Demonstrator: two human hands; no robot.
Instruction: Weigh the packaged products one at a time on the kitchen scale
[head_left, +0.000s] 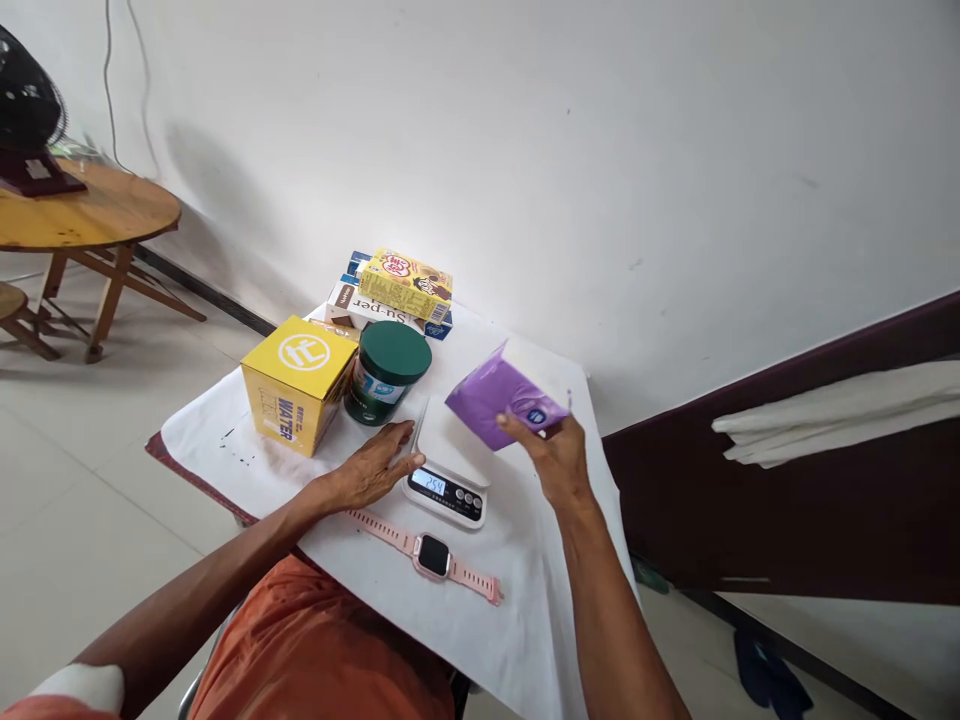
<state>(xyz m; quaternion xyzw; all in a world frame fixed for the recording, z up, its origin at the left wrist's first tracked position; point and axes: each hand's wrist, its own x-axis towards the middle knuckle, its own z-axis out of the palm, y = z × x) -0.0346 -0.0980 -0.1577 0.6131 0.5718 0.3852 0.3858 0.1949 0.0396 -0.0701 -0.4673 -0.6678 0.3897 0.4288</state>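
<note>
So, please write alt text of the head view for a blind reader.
A person's right hand holds a purple packet over a white scale reading 254; the left hand lies by its left edge. A pink watch lies nearer; a yellow box and green canister stand left.

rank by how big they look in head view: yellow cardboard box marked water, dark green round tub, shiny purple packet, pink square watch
1. Yellow cardboard box marked water
2. Dark green round tub and shiny purple packet, too alike to rank
3. Pink square watch

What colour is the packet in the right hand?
The packet is mostly purple, best seen in the head view.
</note>
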